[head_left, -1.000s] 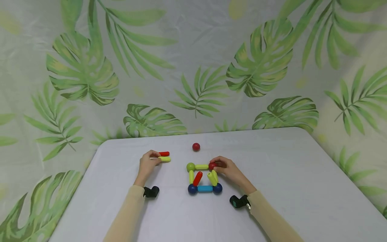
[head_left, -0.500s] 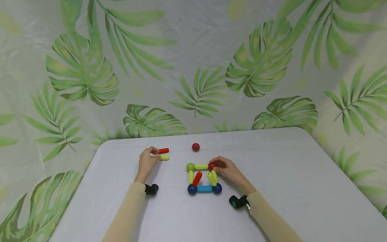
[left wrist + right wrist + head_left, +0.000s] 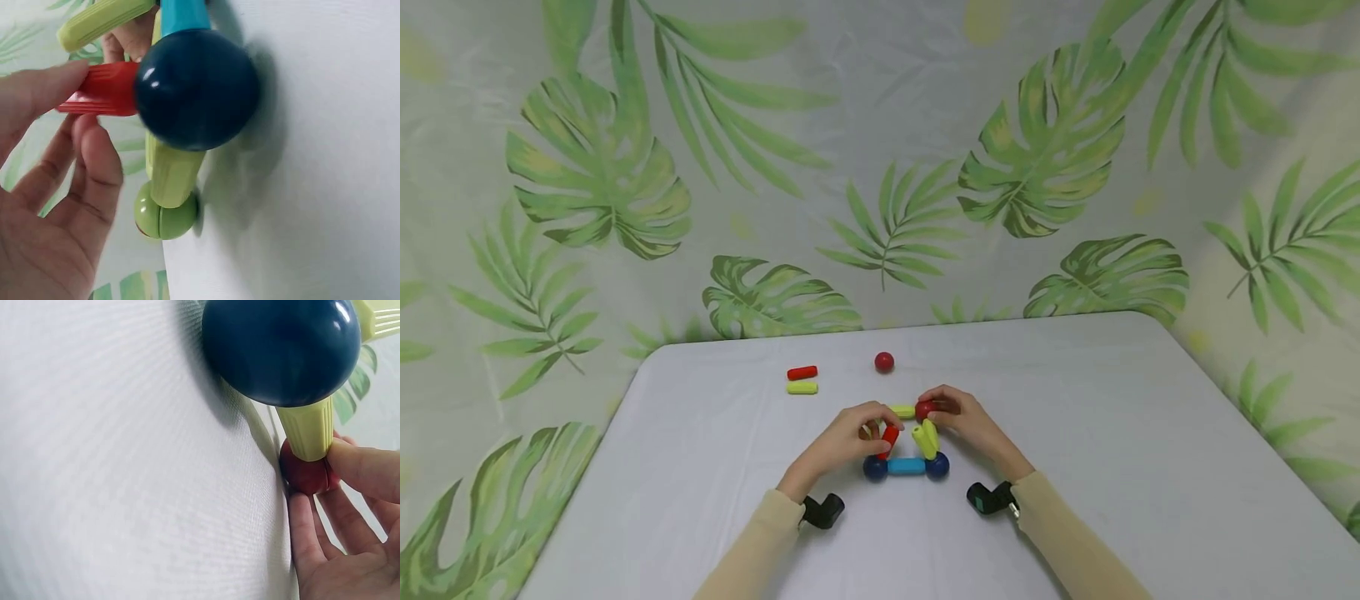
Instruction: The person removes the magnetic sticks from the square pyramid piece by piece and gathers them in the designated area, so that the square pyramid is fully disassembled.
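Note:
On the white table stands a square frame of magnetic rods and balls. My left hand (image 3: 844, 435) pinches an upright red rod (image 3: 106, 90) between thumb and fingers; its base meets the near-left dark blue ball (image 3: 197, 90). With thumb and fingertips my right hand (image 3: 968, 423) holds the red ball (image 3: 306, 469) at the far-right corner. A light blue rod (image 3: 907, 467) joins both dark blue balls along the near side. Above the near-right dark blue ball (image 3: 937, 466) a yellow-green rod (image 3: 919, 437) leans up. The green ball (image 3: 165, 212) is hidden behind my left hand in the head view.
Toward the back left, a loose red rod (image 3: 802, 372) lies beside a loose yellow-green rod (image 3: 802, 388). A single red ball (image 3: 884, 362) sits near the far edge of the white table (image 3: 1075, 375). Behind it hangs a leaf-patterned cloth (image 3: 895, 167).
My left hand has left the two loose rods, moved right and nearer, and taken hold of the upright red rod. My right hand stays on the red ball.

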### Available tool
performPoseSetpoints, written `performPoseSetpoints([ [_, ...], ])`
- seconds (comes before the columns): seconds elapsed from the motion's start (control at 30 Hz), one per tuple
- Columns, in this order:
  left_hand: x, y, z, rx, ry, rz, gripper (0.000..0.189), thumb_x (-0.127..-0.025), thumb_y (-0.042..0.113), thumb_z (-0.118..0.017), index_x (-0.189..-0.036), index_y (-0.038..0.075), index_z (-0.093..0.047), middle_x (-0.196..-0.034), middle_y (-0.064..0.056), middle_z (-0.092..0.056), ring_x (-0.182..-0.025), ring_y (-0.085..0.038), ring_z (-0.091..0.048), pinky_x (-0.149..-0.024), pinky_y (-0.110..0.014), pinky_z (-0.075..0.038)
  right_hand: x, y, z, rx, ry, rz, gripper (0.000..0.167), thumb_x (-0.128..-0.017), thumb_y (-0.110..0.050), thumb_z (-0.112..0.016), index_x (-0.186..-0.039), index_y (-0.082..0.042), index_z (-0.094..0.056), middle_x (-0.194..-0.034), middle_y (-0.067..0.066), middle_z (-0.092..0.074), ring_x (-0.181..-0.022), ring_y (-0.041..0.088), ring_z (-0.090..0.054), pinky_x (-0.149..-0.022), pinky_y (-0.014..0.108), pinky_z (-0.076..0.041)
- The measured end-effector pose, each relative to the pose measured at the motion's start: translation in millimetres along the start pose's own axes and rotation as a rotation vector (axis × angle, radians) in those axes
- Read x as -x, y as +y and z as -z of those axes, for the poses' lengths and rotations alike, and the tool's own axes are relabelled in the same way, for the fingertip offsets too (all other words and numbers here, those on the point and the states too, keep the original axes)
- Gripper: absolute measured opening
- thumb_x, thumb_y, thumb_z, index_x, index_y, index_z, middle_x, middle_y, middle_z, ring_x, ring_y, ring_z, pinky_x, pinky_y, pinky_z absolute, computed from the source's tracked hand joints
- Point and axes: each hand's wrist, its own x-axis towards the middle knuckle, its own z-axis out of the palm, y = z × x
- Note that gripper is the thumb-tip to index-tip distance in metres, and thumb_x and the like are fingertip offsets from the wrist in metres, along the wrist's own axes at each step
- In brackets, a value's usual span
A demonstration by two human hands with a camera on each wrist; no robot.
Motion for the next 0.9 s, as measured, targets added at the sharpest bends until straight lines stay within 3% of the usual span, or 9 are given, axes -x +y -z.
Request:
performPoseSetpoints([
  [0.07,1.8,-2.1,-0.8,-0.007,0.047,0.014,0.024,-0.086,0.002,-0.068,-0.108,0.011,-0.064,-0.104,0.002,-0.062,-0.081,-0.015,-0.053,-0.074,-0.028,-0.049,-0.1,-0.3,-0.3,0.004,-0.002,-0.001,0.024,-0.094,-0.003,-0.058,-0.118,0.000,-0.059,-0.117,0.015,-0.060,-0.108,0.030,-0.056,-0.094,0.041,-0.046],
  [0.3,26.1,30.8,16.1,0.080,0.178,0.097,0.018,-0.084,-0.007,-0.066,-0.100,-0.002,-0.059,-0.101,-0.015,-0.060,-0.089,-0.028,-0.057,-0.077,-0.030,-0.051,0.3,-0.6,2.1,0.016,0.014,-0.010,0.024,-0.094,-0.002,-0.059,-0.117,-0.001,-0.060,-0.118,0.016,-0.060,-0.108,0.030,-0.056,-0.094,0.039,-0.046],
  [0.37,31.7,25.3,18.6,0.100,0.205,0.122,0.018,-0.084,-0.007,-0.067,-0.098,-0.003,-0.057,-0.098,-0.015,-0.059,-0.089,-0.030,-0.058,-0.076,-0.030,-0.052,0.2,-0.3,2.1,0.016,0.016,-0.012,0.024,-0.094,-0.003,-0.059,-0.117,0.000,-0.059,-0.118,0.017,-0.060,-0.108,0.031,-0.056,-0.093,0.038,-0.046],
  [0.53,42.8,-7.4,17.5,0.073,0.251,0.171,0.018,-0.082,-0.005,-0.070,-0.093,0.001,-0.057,-0.095,-0.010,-0.058,-0.084,-0.025,-0.059,-0.072,-0.027,-0.051,0.1,0.2,1.2,0.017,0.019,-0.018,0.024,-0.094,-0.002,-0.059,-0.118,0.001,-0.059,-0.119,0.017,-0.059,-0.110,0.032,-0.055,-0.093,0.037,-0.046],
  [0.7,55.6,-23.2,17.2,0.063,0.230,0.241,0.013,-0.083,0.004,-0.072,-0.088,0.006,-0.061,-0.080,-0.004,-0.058,-0.067,-0.019,-0.060,-0.059,-0.024,-0.047,-1.4,0.2,-0.9,0.013,0.026,-0.039,0.024,-0.093,-0.003,-0.059,-0.117,-0.001,-0.060,-0.119,0.015,-0.059,-0.110,0.031,-0.055,-0.095,0.040,-0.045],
  [0.9,67.5,-24.8,19.3,0.134,0.116,0.290,0.008,-0.085,0.008,-0.069,-0.088,0.006,-0.062,-0.072,-0.004,-0.058,-0.058,-0.021,-0.061,-0.057,-0.026,-0.046,-2.0,2.9,-1.2,0.013,0.014,-0.022,0.025,-0.094,-0.003,-0.059,-0.118,-0.001,-0.059,-0.119,0.015,-0.059,-0.110,0.030,-0.055,-0.094,0.041,-0.045],
])
